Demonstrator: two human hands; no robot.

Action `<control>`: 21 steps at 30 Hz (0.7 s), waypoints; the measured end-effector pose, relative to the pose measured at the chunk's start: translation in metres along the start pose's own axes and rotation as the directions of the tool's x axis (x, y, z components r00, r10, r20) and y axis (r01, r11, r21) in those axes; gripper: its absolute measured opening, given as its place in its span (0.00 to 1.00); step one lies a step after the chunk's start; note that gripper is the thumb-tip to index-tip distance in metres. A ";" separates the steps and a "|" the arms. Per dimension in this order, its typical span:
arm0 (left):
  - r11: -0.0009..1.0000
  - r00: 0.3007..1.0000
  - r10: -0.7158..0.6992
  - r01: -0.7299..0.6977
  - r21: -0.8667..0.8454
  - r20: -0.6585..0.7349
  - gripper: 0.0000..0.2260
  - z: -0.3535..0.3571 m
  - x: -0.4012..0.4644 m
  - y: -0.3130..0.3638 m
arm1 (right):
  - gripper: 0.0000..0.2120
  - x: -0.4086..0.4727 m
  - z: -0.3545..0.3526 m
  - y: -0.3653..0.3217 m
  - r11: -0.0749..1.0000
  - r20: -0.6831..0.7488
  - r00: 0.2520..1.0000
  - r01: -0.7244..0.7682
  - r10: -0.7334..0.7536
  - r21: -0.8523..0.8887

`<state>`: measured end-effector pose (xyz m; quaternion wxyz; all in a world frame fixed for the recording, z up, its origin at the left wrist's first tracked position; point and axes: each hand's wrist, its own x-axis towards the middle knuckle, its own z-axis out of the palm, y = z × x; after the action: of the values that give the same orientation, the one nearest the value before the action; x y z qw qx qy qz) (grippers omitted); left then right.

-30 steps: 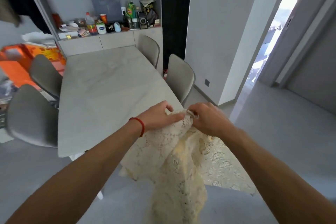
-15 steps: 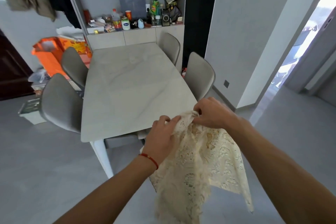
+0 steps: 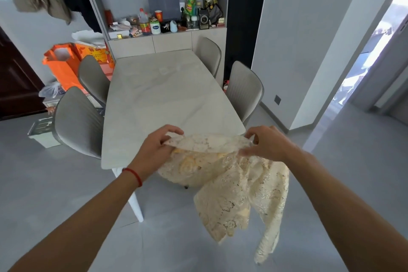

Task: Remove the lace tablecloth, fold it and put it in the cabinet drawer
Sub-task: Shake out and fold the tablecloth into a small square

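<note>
With the lace tablecloth (image 3: 231,174) off the table (image 3: 167,104) and up in both hands, this looks like the folding step, barely begun. From the head view, the left hand (image 3: 154,150) pinches one end of a stretched top edge, thumb over the lace, and the right hand (image 3: 267,143) grips the other end, fingers curled round it. Both arms reach forward, wrists level, hands apart just beyond the table's near end. Below that edge the cloth hangs bunched and uneven, its tail trailing low on the right. Next move, I'd judge: shake it flat and match corners before folding. The cabinet (image 3: 170,42) waits beyond the far end, drawers closed.
</note>
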<state>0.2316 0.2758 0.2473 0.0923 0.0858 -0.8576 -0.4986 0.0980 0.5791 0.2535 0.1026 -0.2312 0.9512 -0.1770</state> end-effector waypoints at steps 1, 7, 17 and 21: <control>1.000 0.998 -0.026 0.027 0.015 -0.056 0.17 -0.004 0.004 0.003 | 0.24 -0.002 0.001 0.006 0.997 0.032 0.998 -0.053 0.051 0.062; 0.918 0.984 -0.096 0.147 0.369 -0.153 0.13 -0.012 0.010 0.008 | 0.06 -0.013 0.008 0.053 0.988 0.040 0.987 -0.154 0.153 0.030; 0.827 0.989 -0.115 0.045 0.560 0.091 0.14 0.034 -0.004 0.027 | 0.05 -0.050 -0.010 0.038 0.993 -0.111 0.991 -0.066 0.076 0.094; 0.829 0.952 0.049 -0.208 0.518 0.304 0.24 0.098 -0.013 0.058 | 0.05 -0.055 -0.005 -0.016 0.990 -0.139 0.984 0.122 -0.112 0.064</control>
<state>0.2170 0.3892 0.2497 -0.0234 -0.0206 -0.9718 -0.2339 0.1511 0.5937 0.2702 0.0357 -0.2703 0.9336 -0.2323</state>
